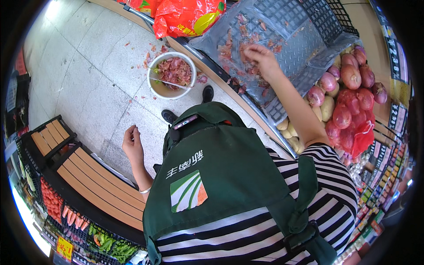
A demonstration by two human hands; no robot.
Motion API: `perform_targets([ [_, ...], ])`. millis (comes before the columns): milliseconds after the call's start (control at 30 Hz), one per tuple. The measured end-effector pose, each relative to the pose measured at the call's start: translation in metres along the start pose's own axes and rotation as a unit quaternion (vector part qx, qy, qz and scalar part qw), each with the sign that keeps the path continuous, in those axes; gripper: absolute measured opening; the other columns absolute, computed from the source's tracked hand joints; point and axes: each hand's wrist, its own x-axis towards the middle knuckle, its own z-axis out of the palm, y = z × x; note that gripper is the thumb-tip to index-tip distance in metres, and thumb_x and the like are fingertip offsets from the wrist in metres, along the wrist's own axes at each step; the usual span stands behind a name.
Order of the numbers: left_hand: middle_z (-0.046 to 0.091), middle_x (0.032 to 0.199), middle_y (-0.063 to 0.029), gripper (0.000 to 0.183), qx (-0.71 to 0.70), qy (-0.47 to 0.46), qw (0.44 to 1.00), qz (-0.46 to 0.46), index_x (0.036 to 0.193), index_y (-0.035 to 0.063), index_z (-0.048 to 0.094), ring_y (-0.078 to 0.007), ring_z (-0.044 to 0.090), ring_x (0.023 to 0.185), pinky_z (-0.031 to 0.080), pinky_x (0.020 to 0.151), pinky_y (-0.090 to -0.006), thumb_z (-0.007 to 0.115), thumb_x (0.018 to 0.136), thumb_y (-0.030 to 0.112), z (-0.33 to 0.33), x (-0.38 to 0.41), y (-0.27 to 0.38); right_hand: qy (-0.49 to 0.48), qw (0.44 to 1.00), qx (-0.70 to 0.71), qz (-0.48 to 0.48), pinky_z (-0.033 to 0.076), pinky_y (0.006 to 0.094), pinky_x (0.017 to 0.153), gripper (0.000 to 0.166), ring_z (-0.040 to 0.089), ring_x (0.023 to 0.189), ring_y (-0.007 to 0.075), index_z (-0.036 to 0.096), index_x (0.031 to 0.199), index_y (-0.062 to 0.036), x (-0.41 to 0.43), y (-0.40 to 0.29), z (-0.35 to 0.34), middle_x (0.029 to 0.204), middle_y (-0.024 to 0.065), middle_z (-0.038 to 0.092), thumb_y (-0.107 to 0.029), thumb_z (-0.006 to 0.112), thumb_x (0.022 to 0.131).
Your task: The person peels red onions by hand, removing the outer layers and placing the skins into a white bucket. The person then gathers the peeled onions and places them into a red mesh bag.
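My right hand (260, 59) reaches over a shelf bin lined with a bluish plastic sheet (298, 49), its bent fingers among loose reddish onion skins (243, 49); whether it pinches any is unclear. At my other side, my left hand (133, 142) hangs above the tiled floor with bent fingers and nothing visible in it. A white bucket (153, 88) holding onion skins (175, 72) stands on the floor beside the shelf, its handle lying across the opening.
Red onions (351, 76), potatoes (327, 107) and a red net bag of onions (352, 122) lie right of the bin. Red plastic bags (185, 16) sit beyond. Skins litter the floor (96, 66). A slatted wooden stand (102, 185) and vegetable crates are at lower left.
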Motion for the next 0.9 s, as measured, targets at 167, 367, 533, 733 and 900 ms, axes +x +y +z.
perform_targets([
  [167,0.068,0.085,-0.0080,0.023,0.006,-0.007,1.000,0.026,0.107,-0.0008,0.066,-0.0124,0.063,0.076,0.050,0.069,-0.0261,0.059,0.094,0.017,-0.007,0.003,0.001,-0.113,0.991,-0.035,-0.055,0.050,0.0252,0.073,0.018,0.062,0.080,0.0110,0.067,0.101,-0.0020,-0.015,-0.026,0.075,0.088,0.0037,0.067,-0.013,0.067,0.086],
  [367,0.068,0.087,-0.0082,0.022,-0.012,-0.007,0.999,0.050,0.107,-0.0008,0.066,-0.0125,0.063,0.077,0.050,0.068,-0.0263,0.059,0.094,0.016,-0.016,0.009,0.000,-0.106,0.861,-0.395,-0.302,0.050,0.0406,0.078,0.020,0.065,0.085,0.0306,0.064,0.099,-0.0054,0.018,0.031,0.180,0.089,0.0134,0.067,-0.017,0.063,0.083],
  [533,0.068,0.086,-0.0079,0.022,-0.002,0.008,1.000,0.023,0.107,-0.0010,0.066,-0.0123,0.063,0.077,0.050,0.068,-0.0264,0.059,0.094,0.015,-0.028,0.006,-0.020,0.063,0.839,-0.399,-0.365,0.050,0.0475,0.069,0.010,0.063,0.078,0.0338,0.062,0.088,-0.0082,-0.008,-0.007,0.159,0.082,0.0139,0.063,-0.016,0.061,0.082],
  [733,0.067,0.084,-0.0074,0.022,-0.006,-0.012,0.999,0.037,0.107,-0.0011,0.066,-0.0114,0.061,0.075,0.050,0.068,-0.0257,0.059,0.094,0.016,-0.022,0.004,-0.005,0.159,0.726,-0.556,-0.372,0.051,0.0405,0.080,0.023,0.061,0.096,0.0344,0.067,0.098,-0.0050,0.033,0.013,0.053,0.110,0.0137,0.062,-0.013,0.068,0.077],
  [900,0.067,0.083,-0.0074,0.022,0.001,-0.012,0.999,0.041,0.106,-0.0012,0.066,-0.0115,0.061,0.075,0.049,0.068,-0.0258,0.059,0.094,0.016,-0.017,0.005,0.003,0.106,0.768,-0.562,-0.289,0.051,0.0424,0.086,0.024,0.056,0.105,0.0331,0.067,0.097,-0.0091,0.054,0.043,0.056,0.112,0.0102,0.057,-0.011,0.068,0.073],
])
